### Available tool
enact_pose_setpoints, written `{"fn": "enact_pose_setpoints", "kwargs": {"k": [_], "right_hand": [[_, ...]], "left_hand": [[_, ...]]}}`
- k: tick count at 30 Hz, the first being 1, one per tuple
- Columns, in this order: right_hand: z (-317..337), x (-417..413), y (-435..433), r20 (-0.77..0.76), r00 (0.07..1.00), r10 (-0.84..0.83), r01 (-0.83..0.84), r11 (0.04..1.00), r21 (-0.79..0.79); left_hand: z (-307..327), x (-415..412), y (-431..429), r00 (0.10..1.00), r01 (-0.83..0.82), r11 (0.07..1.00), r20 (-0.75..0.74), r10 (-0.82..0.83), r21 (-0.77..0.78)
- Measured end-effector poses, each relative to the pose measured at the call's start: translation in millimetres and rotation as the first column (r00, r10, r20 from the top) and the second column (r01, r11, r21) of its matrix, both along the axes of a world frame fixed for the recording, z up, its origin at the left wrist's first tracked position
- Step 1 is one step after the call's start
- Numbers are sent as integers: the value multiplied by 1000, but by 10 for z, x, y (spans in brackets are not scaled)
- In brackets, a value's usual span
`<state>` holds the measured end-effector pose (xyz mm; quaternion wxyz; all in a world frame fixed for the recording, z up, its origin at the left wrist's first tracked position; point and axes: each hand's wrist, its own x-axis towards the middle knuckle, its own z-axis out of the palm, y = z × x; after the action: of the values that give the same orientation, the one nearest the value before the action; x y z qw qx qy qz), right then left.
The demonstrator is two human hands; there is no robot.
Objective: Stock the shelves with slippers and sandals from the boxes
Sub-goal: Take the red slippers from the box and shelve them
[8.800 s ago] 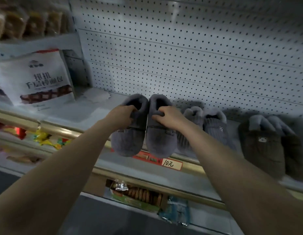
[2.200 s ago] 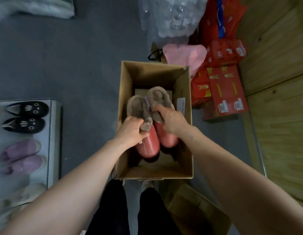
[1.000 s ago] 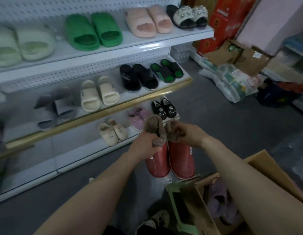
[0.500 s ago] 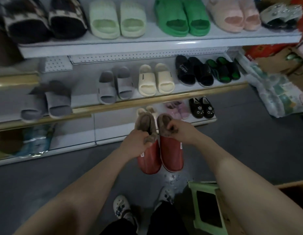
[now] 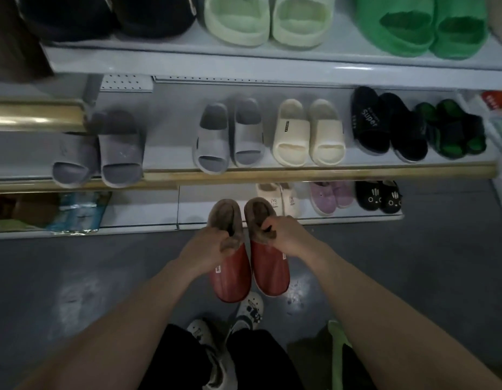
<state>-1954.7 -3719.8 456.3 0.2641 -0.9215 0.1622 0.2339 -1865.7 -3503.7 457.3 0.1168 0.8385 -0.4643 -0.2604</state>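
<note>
Now: carrying red slippers [image 5: 233,280] toward the bottom shelf [image 5: 148,215]; not set down yet.
Left hand [image 5: 207,250]: pinches one slipper's fuzzy collar, fingers curled into the opening.
Right hand [image 5: 286,237]: same pinch on the other collar.
Slippers: in the air over the floor [image 5: 75,266], just in front of the bottom shelf, side by side, nearly touching, toes hanging toward the person.
Why this hold: one slipper per hand keeps the pair aligned, probably so both land together, matched like the displayed pairs.
Likely slot: bare strip left of the cream slippers [image 5: 280,198]. That row has the closed fuzzy kinds, with purple [image 5: 328,197] and black cat [image 5: 380,197] pairs too, so red fits there.
Middle shelf: slides [image 5: 227,136] in pairs, toes at a gold rail [image 5: 300,171]; the rail probably stops them slipping off.
Top shelf: pale green [image 5: 266,18] and green pairs.
Surface: white metal shelves; floor dark grey with pale scuffs.
Room: dim; packets [image 5: 78,212] at the bottom shelf's left end; green stool [image 5: 338,339] beside the right forearm.
</note>
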Motion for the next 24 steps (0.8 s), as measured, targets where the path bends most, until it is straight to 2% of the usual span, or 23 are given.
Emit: {"fn": "enact_pose_setpoints", "kwargs": {"k": [7, 13, 19, 21, 24], "right_hand": [[-836, 546, 44, 7, 999, -53, 53, 999, -10], [-1939, 969, 117, 47, 993, -110, 109, 994, 25], [-2961, 1403, 14, 124, 990, -73, 83, 994, -74], [-3229, 1559, -25, 161, 986, -50, 69, 991, -112], [-3602, 1768, -83, 203, 979, -19, 53, 985, -164]], "left_hand": [[-770, 529, -83, 996, 31, 999, 83, -32, 18], [-1983, 1111, -82, 980, 12, 1000, 200, -13, 7], [-3057, 1566, -210, 974, -12, 999, 226, 0, 48], [-3458, 1690, -259, 968, -55, 995, 250, 32, 85], [-3900, 1863, -356, 956, -193, 979, 236, 174, 63]]}}
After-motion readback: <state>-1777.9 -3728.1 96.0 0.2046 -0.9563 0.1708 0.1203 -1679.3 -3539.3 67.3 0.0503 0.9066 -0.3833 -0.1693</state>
